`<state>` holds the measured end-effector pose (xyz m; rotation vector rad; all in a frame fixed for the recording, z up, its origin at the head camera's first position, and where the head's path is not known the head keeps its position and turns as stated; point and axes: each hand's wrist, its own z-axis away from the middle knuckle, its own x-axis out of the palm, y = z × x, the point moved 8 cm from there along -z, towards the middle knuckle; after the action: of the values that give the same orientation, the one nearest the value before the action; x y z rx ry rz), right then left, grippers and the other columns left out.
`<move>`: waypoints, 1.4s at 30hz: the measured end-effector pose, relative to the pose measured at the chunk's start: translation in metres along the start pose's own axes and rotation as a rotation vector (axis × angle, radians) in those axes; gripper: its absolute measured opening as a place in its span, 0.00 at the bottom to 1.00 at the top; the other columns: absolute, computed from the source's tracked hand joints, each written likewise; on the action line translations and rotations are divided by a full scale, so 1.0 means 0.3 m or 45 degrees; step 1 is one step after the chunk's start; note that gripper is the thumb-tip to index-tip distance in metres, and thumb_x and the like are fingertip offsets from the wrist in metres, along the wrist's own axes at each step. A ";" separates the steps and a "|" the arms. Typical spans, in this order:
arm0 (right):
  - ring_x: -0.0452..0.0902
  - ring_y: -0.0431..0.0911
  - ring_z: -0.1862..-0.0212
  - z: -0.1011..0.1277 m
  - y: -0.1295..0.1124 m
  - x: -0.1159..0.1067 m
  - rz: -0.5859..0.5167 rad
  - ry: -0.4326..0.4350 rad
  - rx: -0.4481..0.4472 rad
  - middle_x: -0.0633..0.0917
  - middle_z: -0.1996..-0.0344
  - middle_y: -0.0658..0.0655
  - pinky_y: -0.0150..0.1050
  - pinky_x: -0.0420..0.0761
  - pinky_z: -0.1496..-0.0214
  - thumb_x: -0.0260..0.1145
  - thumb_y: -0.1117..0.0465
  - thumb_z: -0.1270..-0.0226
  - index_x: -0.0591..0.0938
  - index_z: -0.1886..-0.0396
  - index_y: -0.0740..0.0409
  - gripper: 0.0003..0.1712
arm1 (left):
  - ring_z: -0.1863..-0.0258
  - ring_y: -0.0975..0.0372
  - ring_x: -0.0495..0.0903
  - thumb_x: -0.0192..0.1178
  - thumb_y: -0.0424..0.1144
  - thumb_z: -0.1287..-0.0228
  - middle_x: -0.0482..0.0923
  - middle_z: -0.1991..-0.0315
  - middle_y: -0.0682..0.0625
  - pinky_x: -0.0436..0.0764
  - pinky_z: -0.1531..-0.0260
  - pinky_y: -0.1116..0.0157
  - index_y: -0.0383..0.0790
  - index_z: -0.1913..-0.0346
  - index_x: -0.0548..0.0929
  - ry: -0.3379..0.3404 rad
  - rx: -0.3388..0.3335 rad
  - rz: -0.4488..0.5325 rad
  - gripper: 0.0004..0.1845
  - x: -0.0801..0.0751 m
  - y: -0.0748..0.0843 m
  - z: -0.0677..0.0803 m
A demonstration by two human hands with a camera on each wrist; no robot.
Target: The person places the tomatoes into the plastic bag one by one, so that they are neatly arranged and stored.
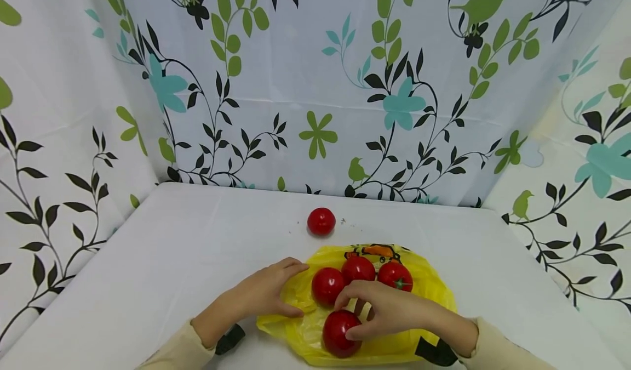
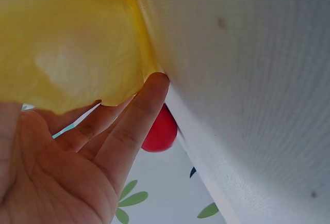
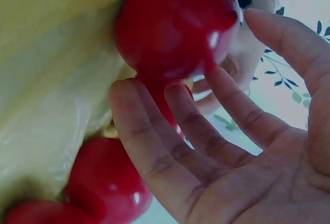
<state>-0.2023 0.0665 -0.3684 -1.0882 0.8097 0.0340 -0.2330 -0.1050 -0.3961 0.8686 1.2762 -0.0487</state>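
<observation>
A yellow plastic bag [image 1: 293,334] lies spread on the white table with red tomatoes on it. My right hand [image 1: 386,307] holds the nearest tomato [image 1: 340,334], thumb on its right side and index finger curled at its top. In the right wrist view that tomato [image 3: 172,22] fills the upper middle, with fingertips right at its underside. Behind it, three more sit close together: a left tomato [image 1: 325,286], a middle tomato [image 1: 359,267] and a right tomato [image 1: 396,275] with a green stem top. My left hand [image 1: 266,290], fingers extended, touches the bag's left edge [image 2: 67,43].
A single tomato [image 1: 321,221] stands on the table [image 1: 207,233] beyond the bag, among small dark specks. Patterned curtains [image 1: 276,85] with leaves and birds enclose the table's back and sides. Black straps are at the left wrist [image 1: 230,339] and right wrist [image 1: 436,352].
</observation>
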 end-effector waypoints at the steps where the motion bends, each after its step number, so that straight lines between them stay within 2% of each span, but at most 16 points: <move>1: 0.77 0.40 0.56 0.000 -0.003 -0.008 0.000 0.010 0.010 0.81 0.53 0.47 0.30 0.82 0.58 0.72 0.55 0.39 0.79 0.50 0.48 0.18 | 0.40 0.54 0.73 0.72 0.56 0.48 0.70 0.35 0.46 0.75 0.39 0.51 0.39 0.32 0.70 0.003 0.003 -0.005 0.44 -0.002 0.000 -0.001; 7: 0.78 0.48 0.55 0.003 -0.024 -0.048 -0.008 0.065 -0.018 0.81 0.52 0.56 0.33 0.84 0.58 0.70 0.57 0.37 0.80 0.51 0.54 0.16 | 0.40 0.54 0.73 0.73 0.55 0.48 0.70 0.35 0.46 0.75 0.39 0.52 0.38 0.32 0.70 0.009 0.013 -0.012 0.43 -0.007 0.001 -0.003; 13: 0.79 0.48 0.55 0.001 -0.051 -0.074 0.013 0.116 -0.076 0.82 0.54 0.56 0.34 0.84 0.57 0.70 0.57 0.37 0.81 0.52 0.55 0.15 | 0.40 0.54 0.74 0.72 0.55 0.48 0.70 0.35 0.46 0.75 0.40 0.51 0.39 0.32 0.70 -0.004 -0.003 0.013 0.43 0.002 -0.007 -0.002; 20: 0.79 0.43 0.60 -0.017 -0.060 -0.133 0.062 0.279 -0.131 0.83 0.57 0.57 0.36 0.85 0.59 0.69 0.57 0.35 0.82 0.55 0.56 0.12 | 0.40 0.54 0.74 0.72 0.56 0.48 0.70 0.36 0.46 0.76 0.40 0.52 0.39 0.32 0.71 -0.001 0.008 -0.010 0.43 0.001 -0.005 -0.002; 24: 0.79 0.46 0.59 -0.029 -0.052 -0.173 0.057 0.371 -0.113 0.84 0.58 0.54 0.36 0.85 0.57 0.69 0.57 0.35 0.83 0.56 0.55 0.11 | 0.41 0.54 0.74 0.73 0.55 0.48 0.71 0.36 0.46 0.76 0.40 0.53 0.38 0.32 0.71 0.005 0.011 -0.009 0.43 -0.002 -0.005 -0.001; 28: 0.79 0.47 0.59 -0.041 -0.037 -0.199 0.049 0.402 -0.090 0.84 0.59 0.54 0.36 0.85 0.57 0.68 0.57 0.35 0.83 0.57 0.54 0.10 | 0.40 0.55 0.74 0.73 0.56 0.48 0.70 0.35 0.47 0.75 0.40 0.52 0.39 0.32 0.71 0.002 0.002 0.002 0.43 0.000 -0.005 0.000; 33: 0.80 0.46 0.60 -0.062 -0.017 -0.225 0.057 0.400 -0.086 0.84 0.59 0.57 0.34 0.85 0.58 0.69 0.57 0.35 0.82 0.56 0.56 0.11 | 0.41 0.54 0.74 0.73 0.56 0.49 0.70 0.36 0.47 0.76 0.40 0.52 0.39 0.32 0.71 0.001 0.000 0.000 0.43 0.001 0.000 0.002; 37: 0.81 0.48 0.59 -0.082 -0.008 -0.251 0.030 0.405 -0.091 0.83 0.55 0.62 0.35 0.85 0.57 0.70 0.58 0.37 0.80 0.51 0.57 0.16 | 0.41 0.54 0.74 0.73 0.56 0.49 0.70 0.35 0.46 0.76 0.40 0.53 0.38 0.32 0.71 0.003 -0.004 -0.007 0.43 -0.002 0.000 0.002; 42: 0.82 0.48 0.57 -0.108 0.009 -0.284 0.022 0.446 -0.085 0.81 0.53 0.61 0.37 0.85 0.54 0.71 0.58 0.38 0.76 0.45 0.57 0.23 | 0.40 0.54 0.74 0.73 0.56 0.48 0.70 0.36 0.46 0.76 0.40 0.53 0.39 0.32 0.71 0.002 -0.008 -0.016 0.43 -0.002 -0.001 0.000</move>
<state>-0.2828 0.0721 -0.3263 -1.1675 1.1384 -0.1191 -0.2334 -0.1054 -0.3957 0.8555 1.2828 -0.0540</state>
